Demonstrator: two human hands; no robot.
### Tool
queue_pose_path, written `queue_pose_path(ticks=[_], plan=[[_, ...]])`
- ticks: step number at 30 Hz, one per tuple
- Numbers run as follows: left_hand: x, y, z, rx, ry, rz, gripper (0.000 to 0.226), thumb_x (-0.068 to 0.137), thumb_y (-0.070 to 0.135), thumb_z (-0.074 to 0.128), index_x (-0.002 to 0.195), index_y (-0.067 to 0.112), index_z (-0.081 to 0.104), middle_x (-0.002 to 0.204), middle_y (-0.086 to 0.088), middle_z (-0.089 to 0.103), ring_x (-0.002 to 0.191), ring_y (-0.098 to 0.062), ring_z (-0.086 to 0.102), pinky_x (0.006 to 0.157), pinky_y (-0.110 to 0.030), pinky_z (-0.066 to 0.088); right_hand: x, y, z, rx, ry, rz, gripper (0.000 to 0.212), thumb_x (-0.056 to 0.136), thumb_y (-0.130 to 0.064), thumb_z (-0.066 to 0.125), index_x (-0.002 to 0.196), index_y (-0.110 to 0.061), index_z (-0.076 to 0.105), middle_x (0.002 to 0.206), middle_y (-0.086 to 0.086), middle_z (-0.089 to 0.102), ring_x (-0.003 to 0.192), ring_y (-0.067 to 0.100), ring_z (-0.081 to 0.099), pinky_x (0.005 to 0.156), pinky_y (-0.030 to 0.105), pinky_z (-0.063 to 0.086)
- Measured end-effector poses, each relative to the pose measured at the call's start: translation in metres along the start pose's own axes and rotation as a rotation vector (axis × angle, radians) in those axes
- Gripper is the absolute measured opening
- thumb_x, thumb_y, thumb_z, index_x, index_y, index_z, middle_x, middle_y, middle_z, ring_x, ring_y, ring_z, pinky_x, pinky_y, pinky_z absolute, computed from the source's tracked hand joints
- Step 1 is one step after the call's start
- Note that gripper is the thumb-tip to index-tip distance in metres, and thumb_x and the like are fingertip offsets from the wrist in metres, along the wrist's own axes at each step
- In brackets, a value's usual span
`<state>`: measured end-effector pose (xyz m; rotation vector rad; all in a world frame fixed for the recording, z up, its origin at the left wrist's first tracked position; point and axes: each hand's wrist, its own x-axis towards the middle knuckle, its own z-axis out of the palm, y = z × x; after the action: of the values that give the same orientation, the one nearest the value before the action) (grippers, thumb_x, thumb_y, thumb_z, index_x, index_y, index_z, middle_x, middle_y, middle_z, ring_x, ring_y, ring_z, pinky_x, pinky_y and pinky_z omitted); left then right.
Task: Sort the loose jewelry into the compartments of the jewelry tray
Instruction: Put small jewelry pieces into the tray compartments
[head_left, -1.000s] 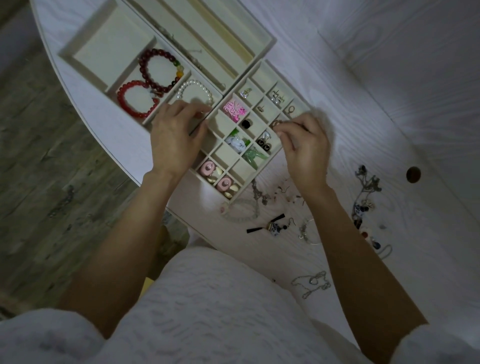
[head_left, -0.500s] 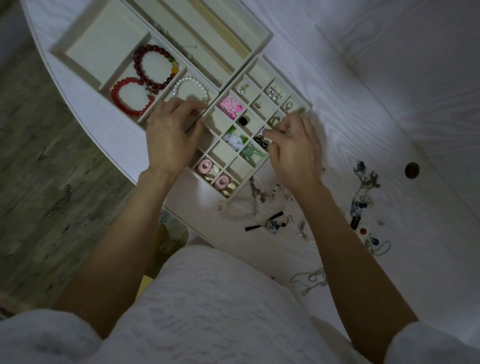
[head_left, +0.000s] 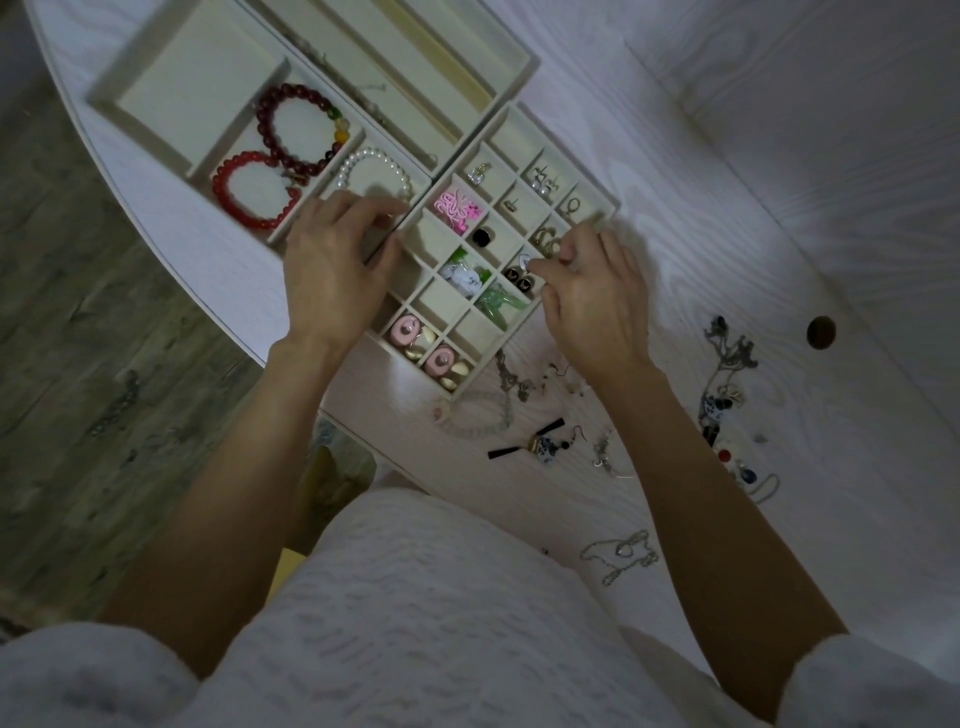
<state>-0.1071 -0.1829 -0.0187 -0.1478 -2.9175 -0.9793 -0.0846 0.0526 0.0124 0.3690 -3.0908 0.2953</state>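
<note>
Pinching a small pale piece between thumb and fingertip, the right hand (head_left: 592, 306) is hovering over the grid tray (head_left: 602, 221), just above the cell with the two dark studs (head_left: 519, 279); what the piece is I cannot tell, being too small and blurred; the narrow pinch is probably letting it drop cleanly into one cell. The left hand (head_left: 332, 265) is resting on the seam between the grid tray and the bracelet tray (head_left: 135, 67), its fingers (head_left: 363, 208) curling loosely over the rim, likely steadying both against nudges. The pearl bracelet (head_left: 374, 171) is lying in the cell beside the two red ones (head_left: 254, 189). The unsorted jewelry (head_left: 727, 395) is lying on the table (head_left: 779, 156) to the right and below, chains and earrings spread within the right hand's reach; sorting looks roughly half done.
</note>
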Motion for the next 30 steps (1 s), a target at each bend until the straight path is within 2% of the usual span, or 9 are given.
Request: queue_pose_path(ticks=[6, 10, 14, 17, 19, 21, 24, 27, 30], plan=[[0.0, -0.001, 0.001, -0.005, 0.001, 0.002, 0.026, 0.092, 0.028, 0.056, 0.113, 0.016, 0.066, 0.104, -0.007, 0.065, 0.098, -0.024, 0.057, 0.085, -0.038, 0.046, 0.004, 0.006, 0.002, -0.011, 0.005, -0.075, 0.03, 0.085, -0.013, 0.044, 0.089, -0.01, 0.074, 0.085, 0.011, 0.056, 0.081, 0.028, 0.054, 0.065, 0.032, 0.042], [0.0, -0.001, 0.001, -0.007, 0.006, 0.001, 0.026, 0.092, 0.028, 0.057, 0.113, 0.016, 0.066, 0.103, -0.007, 0.065, 0.096, -0.024, 0.057, 0.084, -0.037, 0.045, 0.002, 0.021, -0.001, 0.098, -0.017, -0.145, 0.03, 0.088, -0.009, 0.046, 0.101, -0.013, 0.072, 0.093, 0.011, 0.059, 0.085, 0.026, 0.053, 0.069, 0.031, 0.044], [-0.003, 0.004, 0.003, -0.022, 0.036, -0.021, 0.026, 0.092, 0.029, 0.055, 0.109, 0.014, 0.067, 0.101, -0.009, 0.065, 0.094, -0.026, 0.058, 0.082, -0.041, 0.048, -0.027, 0.035, -0.012, 0.258, 0.03, 0.029, 0.029, 0.087, -0.004, 0.05, 0.11, -0.008, 0.068, 0.102, 0.01, 0.062, 0.091, 0.024, 0.054, 0.077, 0.03, 0.046], [-0.005, 0.007, 0.005, -0.043, 0.051, -0.048, 0.025, 0.093, 0.031, 0.055, 0.105, 0.012, 0.066, 0.098, -0.01, 0.063, 0.085, -0.025, 0.059, 0.075, -0.042, 0.05, -0.069, 0.043, -0.012, 0.23, 0.055, 0.15, 0.023, 0.09, -0.005, 0.053, 0.108, -0.006, 0.067, 0.102, 0.01, 0.064, 0.093, 0.026, 0.057, 0.081, 0.038, 0.049], [-0.005, 0.009, 0.005, -0.052, 0.05, -0.062, 0.026, 0.094, 0.033, 0.054, 0.104, 0.013, 0.066, 0.097, -0.009, 0.062, 0.08, -0.024, 0.058, 0.072, -0.04, 0.05, -0.097, 0.045, -0.006, 0.183, 0.058, 0.246, 0.022, 0.088, -0.006, 0.058, 0.108, -0.006, 0.066, 0.101, 0.011, 0.065, 0.09, 0.028, 0.057, 0.08, 0.04, 0.049], [-0.004, 0.01, 0.004, -0.053, 0.047, -0.072, 0.026, 0.093, 0.035, 0.054, 0.103, 0.014, 0.066, 0.097, -0.008, 0.062, 0.078, -0.022, 0.058, 0.071, -0.037, 0.049, -0.116, 0.044, 0.001, 0.204, 0.049, 0.394, 0.025, 0.087, -0.009, 0.06, 0.111, -0.007, 0.064, 0.102, 0.013, 0.062, 0.088, 0.028, 0.057, 0.079, 0.036, 0.046], [-0.005, 0.013, 0.003, -0.07, 0.04, -0.102, 0.023, 0.093, 0.03, 0.056, 0.106, 0.014, 0.067, 0.102, -0.007, 0.062, 0.079, -0.014, 0.057, 0.069, -0.023, 0.042, -0.123, 0.039, 0.006, 0.317, 0.022, 0.541, 0.027, 0.09, -0.011, 0.059, 0.117, -0.008, 0.061, 0.106, 0.012, 0.058, 0.09, 0.024, 0.057, 0.081, 0.033, 0.048], [-0.007, 0.015, 0.003, -0.073, 0.019, -0.141, 0.022, 0.092, 0.022, 0.057, 0.109, 0.014, 0.066, 0.106, -0.008, 0.062, 0.084, -0.017, 0.058, 0.068, -0.016, 0.034, -0.116, 0.036, 0.006, 0.373, 0.038, 0.542, 0.028, 0.088, -0.006, 0.06, 0.115, -0.006, 0.061, 0.106, 0.013, 0.059, 0.087, 0.019, 0.057, 0.078, 0.021, 0.043], [-0.007, 0.016, 0.003, -0.086, 0.007, -0.18, 0.022, 0.091, 0.02, 0.056, 0.11, 0.017, 0.066, 0.107, -0.006, 0.061, 0.086, -0.017, 0.058, 0.068, -0.018, 0.036, -0.11, 0.035, 0.009, 0.35, 0.065, 0.461, 0.021, 0.083, -0.001, 0.063, 0.104, -0.003, 0.064, 0.102, 0.015, 0.06, 0.083, 0.025, 0.059, 0.073, 0.023, 0.044]])
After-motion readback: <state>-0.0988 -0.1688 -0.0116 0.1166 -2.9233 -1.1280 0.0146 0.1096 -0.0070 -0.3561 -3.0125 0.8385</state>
